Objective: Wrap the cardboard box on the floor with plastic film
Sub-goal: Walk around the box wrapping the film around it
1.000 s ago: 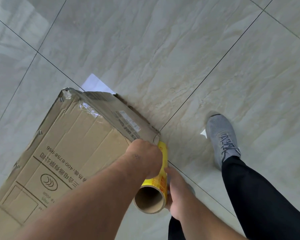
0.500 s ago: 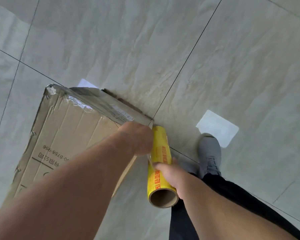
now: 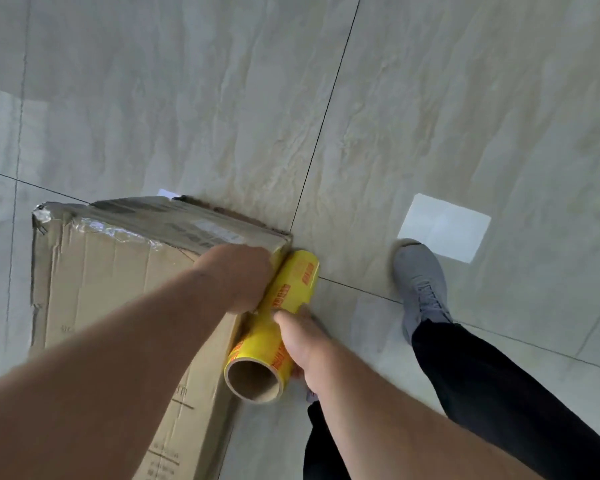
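Cardboard box on floor; left hand pressing its corner, grasp unclear; right hand gripping film roll alongside.

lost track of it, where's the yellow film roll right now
Head view, bottom centre: the film roll lies along the cardboard box's right edge, held between both hands.

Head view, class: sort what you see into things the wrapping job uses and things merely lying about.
In use: cardboard box; yellow film roll; left hand at the box's corner; right hand gripping the roll.
Lying about: white paper sheet; a second white scrap behind the box.
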The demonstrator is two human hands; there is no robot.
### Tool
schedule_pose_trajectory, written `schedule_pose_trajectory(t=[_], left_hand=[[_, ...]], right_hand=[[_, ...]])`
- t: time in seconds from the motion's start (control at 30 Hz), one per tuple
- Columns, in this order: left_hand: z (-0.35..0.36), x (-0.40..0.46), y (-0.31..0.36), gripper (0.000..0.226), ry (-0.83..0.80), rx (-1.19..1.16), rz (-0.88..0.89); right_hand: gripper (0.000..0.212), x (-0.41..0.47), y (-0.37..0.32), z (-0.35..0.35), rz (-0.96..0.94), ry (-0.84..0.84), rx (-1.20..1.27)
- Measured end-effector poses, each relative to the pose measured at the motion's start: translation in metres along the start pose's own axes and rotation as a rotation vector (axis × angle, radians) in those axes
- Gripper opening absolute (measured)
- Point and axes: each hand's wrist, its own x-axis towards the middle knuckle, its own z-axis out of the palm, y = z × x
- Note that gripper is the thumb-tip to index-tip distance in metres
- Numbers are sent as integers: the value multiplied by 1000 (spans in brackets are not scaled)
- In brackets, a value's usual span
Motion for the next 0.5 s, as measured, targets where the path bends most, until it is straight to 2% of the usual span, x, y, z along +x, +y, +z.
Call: schedule_pose_trajectory(t=[0.07, 0.1, 0.2, 0.23, 0.27, 0.33, 0.4, 0.5], left_hand=[[5, 2, -3, 31, 10, 12, 28], [4, -2, -1, 30, 31, 25, 38], [3, -2, 2, 29, 4, 100, 103], [2, -3, -1, 29, 14, 69, 84], [4, 0, -5, 29, 50, 72, 71], [5, 0, -3, 25, 96, 76, 73], [6, -1, 3, 19, 99, 42, 43], [1, -2, 9, 19, 72, 92, 75]], right_hand=[[90, 2, 23, -1, -13, 40, 193], [83, -2, 31, 0, 14, 39, 285], [31, -8, 44, 10, 114, -69, 595], [28, -7, 47, 15, 109, -77, 657], [35, -7, 50, 18, 93, -89, 674], [65, -5, 53, 25, 19, -55, 606], [80, 0, 61, 21, -60, 54, 457], [112, 3, 75, 8, -74, 161, 216]])
